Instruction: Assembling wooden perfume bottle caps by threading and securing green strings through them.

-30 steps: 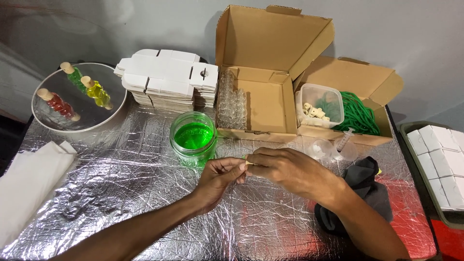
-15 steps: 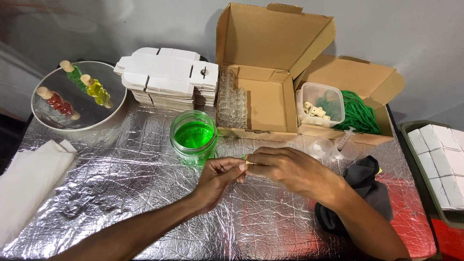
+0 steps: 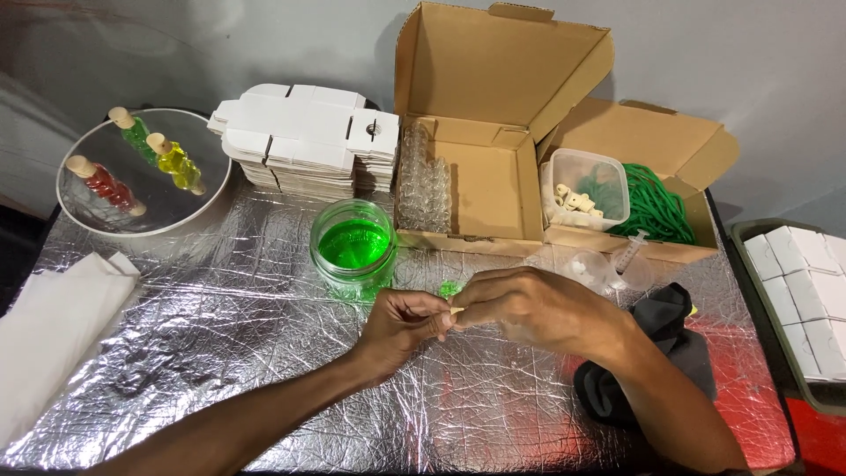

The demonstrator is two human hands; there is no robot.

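Nearest the camera, both forearms are reaching in from six o'clock over the crinkled foil surface [image 3: 220,353]. The left hand [image 3: 401,326] and the right hand [image 3: 529,308] are meeting at the centre, fingertips together, pinching a tiny pale cork [image 3: 456,310] between them. Each grip is closing on this small piece; whether a small glass vial is hidden inside the right hand I cannot tell. A bit of green [image 3: 449,288] is showing just above the fingers, too small to identify.

At three o'clock of the hands a dark cloth [image 3: 679,344] is lying on the foil, and a syringe [image 3: 631,251] is resting just beyond it. At nine o'clock, a folded white cloth [image 3: 53,326] is sitting at the surface's edge.

Just past the hands, at eleven o'clock, an open jar of green liquid [image 3: 352,247] is standing near the left hand's knuckles. A careless wrist movement could be knocking it over and spilling it across the foil. The cork is small and held only by fingertips, so it could be slipping and rolling away among the creases.

Farther out, rows of empty glass vials [image 3: 423,181] are standing in an open cardboard box [image 3: 493,88]; a second box [image 3: 670,150] at one o'clock is holding a tub of corks [image 3: 582,189] and green cord [image 3: 656,207]. Flat white cartons [image 3: 300,145] are stacked at twelve, a round tray [image 3: 88,211] of filled vials [image 3: 176,163] at ten.
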